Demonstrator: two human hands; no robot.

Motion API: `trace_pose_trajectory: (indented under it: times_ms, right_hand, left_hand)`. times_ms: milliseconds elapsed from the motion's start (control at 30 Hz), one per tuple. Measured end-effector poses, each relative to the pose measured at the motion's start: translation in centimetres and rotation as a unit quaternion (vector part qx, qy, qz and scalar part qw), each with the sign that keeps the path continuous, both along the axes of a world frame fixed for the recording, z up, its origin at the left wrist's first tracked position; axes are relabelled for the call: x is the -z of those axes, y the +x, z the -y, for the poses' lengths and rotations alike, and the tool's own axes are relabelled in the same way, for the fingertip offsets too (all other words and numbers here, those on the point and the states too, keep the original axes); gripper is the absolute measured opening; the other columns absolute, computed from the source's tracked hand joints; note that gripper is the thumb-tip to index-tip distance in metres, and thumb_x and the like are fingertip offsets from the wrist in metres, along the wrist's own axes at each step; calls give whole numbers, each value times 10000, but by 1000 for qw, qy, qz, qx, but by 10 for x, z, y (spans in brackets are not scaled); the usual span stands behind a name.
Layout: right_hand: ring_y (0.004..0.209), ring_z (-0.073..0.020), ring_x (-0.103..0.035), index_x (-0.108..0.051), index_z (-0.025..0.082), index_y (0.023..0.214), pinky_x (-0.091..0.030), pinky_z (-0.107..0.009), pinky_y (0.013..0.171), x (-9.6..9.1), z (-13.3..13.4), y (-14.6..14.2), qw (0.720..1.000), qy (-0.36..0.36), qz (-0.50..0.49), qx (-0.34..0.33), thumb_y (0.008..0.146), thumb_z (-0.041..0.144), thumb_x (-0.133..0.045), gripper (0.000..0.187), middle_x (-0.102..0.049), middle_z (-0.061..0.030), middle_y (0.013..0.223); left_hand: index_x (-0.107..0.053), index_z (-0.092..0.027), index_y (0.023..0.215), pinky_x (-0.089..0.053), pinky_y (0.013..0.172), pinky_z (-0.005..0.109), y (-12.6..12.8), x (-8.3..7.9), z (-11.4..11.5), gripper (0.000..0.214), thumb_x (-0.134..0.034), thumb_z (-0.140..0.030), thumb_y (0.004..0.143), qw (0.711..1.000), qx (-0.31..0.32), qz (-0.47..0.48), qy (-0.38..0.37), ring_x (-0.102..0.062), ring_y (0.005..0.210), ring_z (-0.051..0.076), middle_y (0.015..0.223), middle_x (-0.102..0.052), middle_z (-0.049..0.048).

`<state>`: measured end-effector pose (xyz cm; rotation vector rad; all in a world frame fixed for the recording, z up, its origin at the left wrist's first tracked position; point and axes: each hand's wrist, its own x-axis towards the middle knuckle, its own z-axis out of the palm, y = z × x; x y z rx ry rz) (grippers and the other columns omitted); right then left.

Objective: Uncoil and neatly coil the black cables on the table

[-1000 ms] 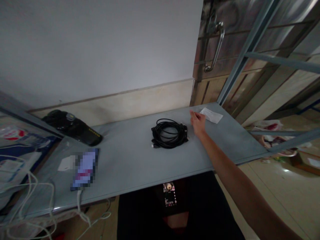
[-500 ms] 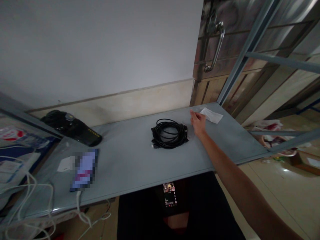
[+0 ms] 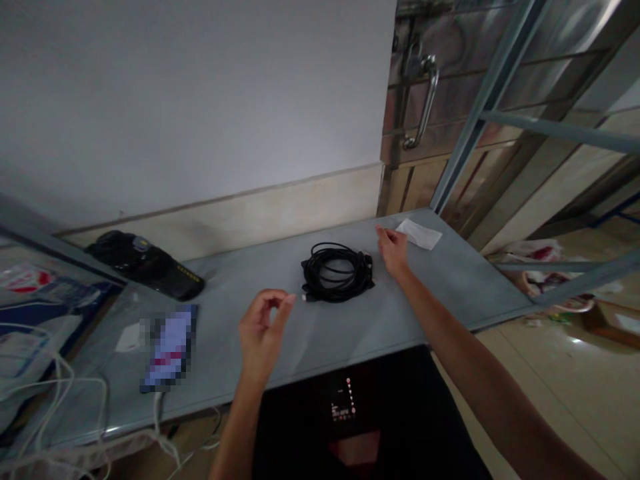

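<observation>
A coiled black cable (image 3: 337, 272) lies on the grey table (image 3: 320, 327). My right hand (image 3: 391, 249) rests flat on the table just right of the coil, fingers stretched out, holding nothing. A white slip of paper (image 3: 419, 233) lies just beyond its fingertips. My left hand (image 3: 263, 330) hovers above the table's front part, left of the coil, fingers loosely curled and apart, with nothing in them.
A black device (image 3: 145, 263) sits at the back left by the wall. A phone (image 3: 170, 347) with a white cable (image 3: 55, 393) lies at the front left beside a small white card (image 3: 129, 337). A metal door with a handle (image 3: 423, 100) and a grey frame (image 3: 470, 113) stand to the right.
My left hand has come up into view over the front of the table. My right hand has stayed beside the coil. The view has tilted slightly.
</observation>
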<state>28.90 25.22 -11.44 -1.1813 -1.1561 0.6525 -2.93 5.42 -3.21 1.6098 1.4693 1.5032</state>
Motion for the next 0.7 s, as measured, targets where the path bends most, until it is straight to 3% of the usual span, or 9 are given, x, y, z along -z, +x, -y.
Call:
trace_pose_trajectory:
  times_ms: [100, 200, 500, 700]
  right_hand:
    - [544, -130, -300, -319, 300, 653, -261, -290, 468, 2, -1, 0, 1000, 6, 2, 16, 929, 957, -616, 772, -290, 72, 563]
    - [544, -131, -298, -307, 298, 641, -258, -292, 473, 4, -2, 1, 1000, 9, 16, 23, 933, 961, -611, 785, -307, 68, 566]
    - [604, -146, -334, -353, 277, 614, -297, -321, 590, -13, 17, -8, 992, 45, 117, 10, 981, 907, -607, 772, -334, 54, 595]
    - [694, -190, -542, -574, 265, 788, -448, -344, 725, -22, 40, -28, 959, 98, 251, -82, 1057, 690, -664, 510, -601, 1, 735]
  left_hand:
    - [-765, -234, 969, -601, 917, 356, -39, 18, -16, 292, -847, -514, 960, 998, -64, -8, -17, -712, 907, 217, 942, -746, 26]
    - [-783, -243, 993, -606, 953, 373, -57, 36, -13, 300, -832, -537, 963, 996, -77, -13, -43, -738, 944, 235, 971, -770, 33]
    - [-803, -248, 1048, -638, 966, 394, -63, 55, -9, 321, -850, -549, 947, 993, -98, 28, -59, -778, 992, 255, 1045, -814, 60]
    - [-801, -240, 1015, -642, 978, 397, -66, 58, -12, 224, -818, -458, 966, 997, -65, 16, -48, -787, 997, 248, 1021, -810, 67]
